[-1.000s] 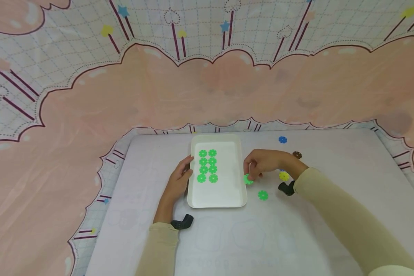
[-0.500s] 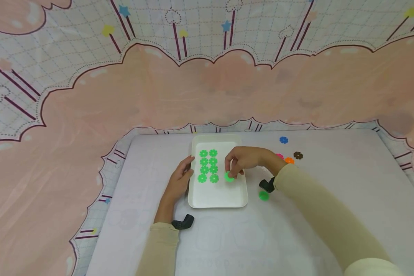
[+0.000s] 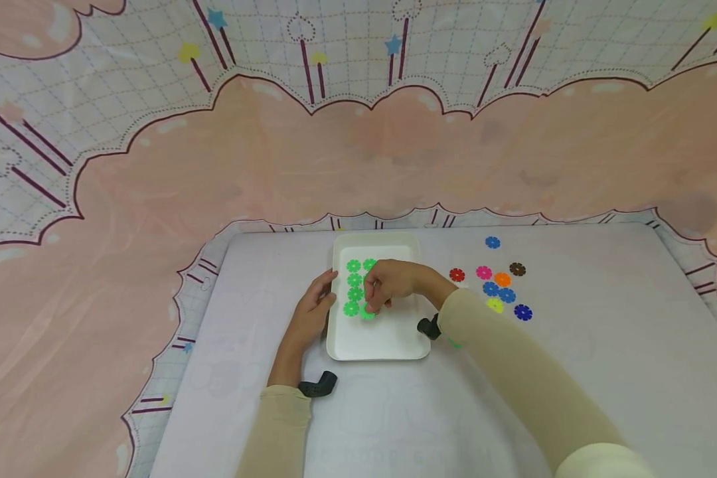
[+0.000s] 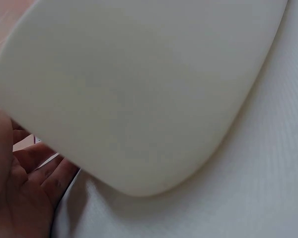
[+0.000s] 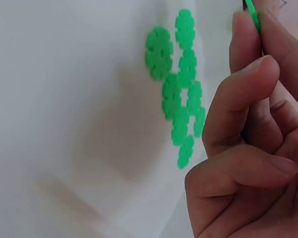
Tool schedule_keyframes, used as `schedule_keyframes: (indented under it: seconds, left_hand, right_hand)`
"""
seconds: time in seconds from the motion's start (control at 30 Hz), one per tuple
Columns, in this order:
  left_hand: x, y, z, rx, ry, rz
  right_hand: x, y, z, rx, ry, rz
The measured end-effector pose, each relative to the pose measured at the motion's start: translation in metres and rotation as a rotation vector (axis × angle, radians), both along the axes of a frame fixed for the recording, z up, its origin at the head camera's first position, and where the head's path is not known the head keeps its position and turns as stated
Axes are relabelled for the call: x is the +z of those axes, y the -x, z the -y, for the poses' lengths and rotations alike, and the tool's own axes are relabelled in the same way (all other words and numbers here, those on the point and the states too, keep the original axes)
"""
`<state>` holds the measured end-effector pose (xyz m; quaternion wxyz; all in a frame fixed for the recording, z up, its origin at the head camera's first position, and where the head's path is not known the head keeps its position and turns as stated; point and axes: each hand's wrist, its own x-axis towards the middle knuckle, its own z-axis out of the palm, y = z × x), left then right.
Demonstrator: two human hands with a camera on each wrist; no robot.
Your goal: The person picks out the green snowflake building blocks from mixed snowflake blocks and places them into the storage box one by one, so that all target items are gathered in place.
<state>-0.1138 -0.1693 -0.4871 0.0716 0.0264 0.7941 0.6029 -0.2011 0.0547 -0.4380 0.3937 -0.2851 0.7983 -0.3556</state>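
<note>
A white tray (image 3: 394, 338) lies on the table with its left rim in the grip of my left hand (image 3: 313, 305). In the left wrist view, the fingers of that hand reach behind the tray's edge. Several green snowflake discs (image 3: 354, 280) lie in two columns in the tray's left half. My right hand (image 3: 394, 279) is over the tray, by the lower end of the right column, which it partly covers. Between its thumb and finger it pinches another green snowflake disc (image 5: 254, 16), seen nearly edge-on in the right wrist view.
Right of the tray lie loose snowflake discs: a red disc (image 3: 457, 275), a pink disc (image 3: 483, 273), an orange disc (image 3: 502, 279), a brown disc (image 3: 517, 269), a yellow disc (image 3: 495, 305) and several blue ones. A green disc (image 3: 454, 342) is mostly hidden behind the right forearm.
My right hand has moved left with the pinched green disc, from beside the tray's right rim to over the discs in it. The left hand and the tray have stayed still.
</note>
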Motion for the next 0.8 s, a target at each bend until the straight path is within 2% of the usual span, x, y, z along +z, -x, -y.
schedule_keyframes:
  seconds: [0.2, 0.47, 0.8]
  left_hand:
    - [-0.002, 0.002, 0.000, -0.001, -0.004, 0.001]
    - [-0.029, 0.012, 0.006, 0.004, 0.009, -0.022]
    - [-0.033, 0.010, 0.008, 0.008, 0.001, -0.068]
  right_hand:
    - [-0.008, -0.002, 0.014, -0.009, -0.061, -0.063]
    - [-0.015, -0.007, 0.024, -0.019, -0.107, -0.062]
    - [-0.021, -0.010, 0.029, -0.009, -0.117, -0.087]
